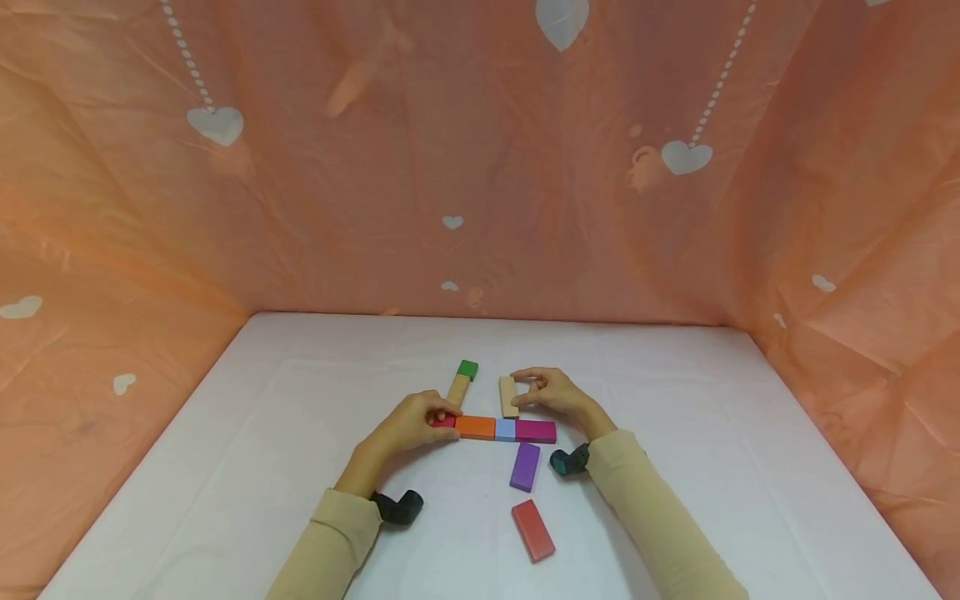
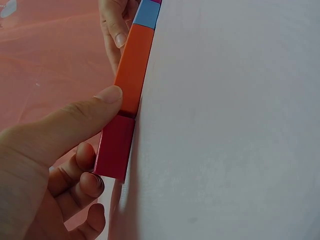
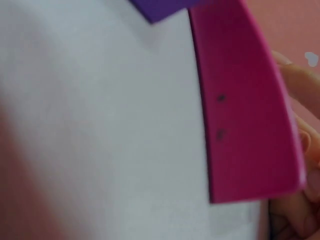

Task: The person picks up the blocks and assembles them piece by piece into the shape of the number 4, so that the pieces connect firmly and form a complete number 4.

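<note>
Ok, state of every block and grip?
Left grip, curled at crimson block
Right grip, pinching right wooden block
Crimson block, partly covered
Right wooden block, held
Orange block, lined up
Light-blue block, lined up
Magenta block, lined up
Left wooden block, slanted
Green block, not held
Purple block, slanted, loose
Coral block, slanted, loose

Can read no text, label or brand in any view. Can read no number — or sign — either.

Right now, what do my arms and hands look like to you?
Your left hand and right hand are ungloved. The left sleeve and right sleeve are long, beige and plain. A small rounded black device sits at each wrist, left device and right device; the right one shows a teal patch.
</note>
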The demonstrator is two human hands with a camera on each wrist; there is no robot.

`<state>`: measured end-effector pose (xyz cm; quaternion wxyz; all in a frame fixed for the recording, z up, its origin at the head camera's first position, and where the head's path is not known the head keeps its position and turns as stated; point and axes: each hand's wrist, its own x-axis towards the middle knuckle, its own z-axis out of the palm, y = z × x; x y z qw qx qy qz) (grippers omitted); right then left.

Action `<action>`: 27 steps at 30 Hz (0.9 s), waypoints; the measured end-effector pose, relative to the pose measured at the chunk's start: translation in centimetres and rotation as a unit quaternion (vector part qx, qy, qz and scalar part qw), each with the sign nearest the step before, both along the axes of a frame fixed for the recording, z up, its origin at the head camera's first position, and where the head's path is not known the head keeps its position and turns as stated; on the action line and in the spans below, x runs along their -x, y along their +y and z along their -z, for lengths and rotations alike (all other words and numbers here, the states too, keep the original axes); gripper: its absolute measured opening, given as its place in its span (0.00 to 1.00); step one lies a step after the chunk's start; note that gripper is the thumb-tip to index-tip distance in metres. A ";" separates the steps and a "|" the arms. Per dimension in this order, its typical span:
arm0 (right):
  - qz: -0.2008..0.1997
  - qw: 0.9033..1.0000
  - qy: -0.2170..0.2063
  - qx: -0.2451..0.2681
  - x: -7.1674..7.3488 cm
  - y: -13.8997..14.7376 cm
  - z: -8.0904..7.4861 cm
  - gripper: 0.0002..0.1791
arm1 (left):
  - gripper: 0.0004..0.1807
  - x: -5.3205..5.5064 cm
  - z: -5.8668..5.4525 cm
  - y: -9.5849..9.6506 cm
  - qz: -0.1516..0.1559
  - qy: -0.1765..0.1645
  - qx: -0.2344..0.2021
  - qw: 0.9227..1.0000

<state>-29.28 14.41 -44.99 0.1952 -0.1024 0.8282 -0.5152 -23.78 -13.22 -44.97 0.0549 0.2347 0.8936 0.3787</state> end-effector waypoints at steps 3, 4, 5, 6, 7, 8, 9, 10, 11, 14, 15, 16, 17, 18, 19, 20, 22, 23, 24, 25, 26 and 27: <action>0.000 1.000 -0.002 0.001 0.0 0.0 0.0 0.31 | 0.15 0.0 0.0 0.0 -0.001 -0.002 0.000 1.000; 0.000 1.000 -0.002 0.001 0.0 0.0 0.0 0.31 | 0.15 0.0 0.0 0.0 -0.001 -0.003 0.000 1.000; 0.001 1.000 -0.001 0.001 0.0 -0.1 0.0 0.31 | 0.15 0.0 0.0 0.0 -0.001 -0.003 0.000 1.000; 0.003 1.000 0.000 0.000 0.0 -0.1 0.1 0.31 | 0.15 0.0 -0.1 0.0 -0.001 -0.004 0.000 1.000; 0.004 1.000 0.002 -0.002 0.0 -0.1 0.1 0.31 | 0.15 -0.1 -0.1 0.0 -0.001 -0.005 0.001 1.000; 0.007 1.000 0.003 -0.004 0.0 -0.1 0.1 0.31 | 0.15 -0.1 -0.1 0.0 -0.002 -0.006 0.001 1.000; 0.010 1.000 0.005 -0.006 0.0 -0.2 0.2 0.31 | 0.15 -0.1 -0.1 0.0 -0.003 -0.007 0.001 1.000; 0.013 1.000 0.007 -0.007 0.0 -0.2 0.2 0.31 | 0.15 -0.1 -0.2 0.0 -0.002 -0.008 0.000 1.000; 0.016 1.000 0.007 -0.007 0.0 -0.2 0.2 0.31 | 0.15 -0.1 -0.2 0.0 -0.002 -0.009 -0.001 1.000; 0.025 1.000 0.002 -0.007 0.0 -0.3 0.3 0.31 | 0.15 -0.1 -0.2 0.0 -0.005 -0.012 0.001 1.000; 0.028 1.000 0.001 -0.008 0.0 -0.4 0.3 0.31 | 0.15 -0.1 -0.1 0.0 -0.006 -0.013 0.002 1.000; 0.029 1.000 -0.001 -0.008 0.0 -0.4 0.4 0.31 | 0.15 -0.1 -0.1 0.0 -0.006 -0.013 0.002 1.000; 0.031 0.999 -0.002 -0.011 0.0 -0.4 0.4 0.31 | 0.15 -0.1 -0.1 0.0 -0.008 -0.014 0.004 1.000; 0.033 0.999 -0.004 -0.012 0.0 -0.4 0.4 0.31 | 0.15 -0.1 -0.1 0.0 -0.008 -0.015 0.005 1.000; 0.034 0.999 -0.003 -0.014 0.0 -0.5 0.4 0.31 | 0.15 -0.1 -0.1 0.0 -0.009 -0.016 0.005 1.000; 0.033 0.999 0.001 -0.015 0.0 -0.4 0.4 0.31 | 0.15 -0.1 -0.1 0.0 -0.009 -0.016 0.006 1.000; 0.034 0.999 0.004 -0.015 0.0 -0.5 0.4 0.31 | 0.15 -0.1 -0.1 0.1 -0.009 -0.017 0.005 1.000; 0.036 0.999 0.005 -0.015 0.0 -0.5 0.4 0.31 | 0.15 -0.1 -0.2 0.1 -0.009 -0.017 0.004 1.000; 0.037 0.999 0.005 -0.014 0.0 -0.5 0.4 0.31 | 0.15 -0.1 -0.2 0.1 -0.009 -0.017 0.003 1.000; 0.039 0.999 0.005 -0.015 0.0 -0.5 0.4 0.31 | 0.15 -0.1 -0.2 0.1 -0.008 -0.017 0.003 1.000; 0.038 0.999 0.006 -0.016 0.0 -0.5 0.4 0.31 | 0.15 -0.1 -0.2 0.1 -0.008 -0.016 0.002 1.000; 0.041 0.999 0.005 -0.017 -0.1 -0.5 0.3 0.31 | 0.15 -0.1 -0.2 0.1 -0.007 -0.015 0.002 1.000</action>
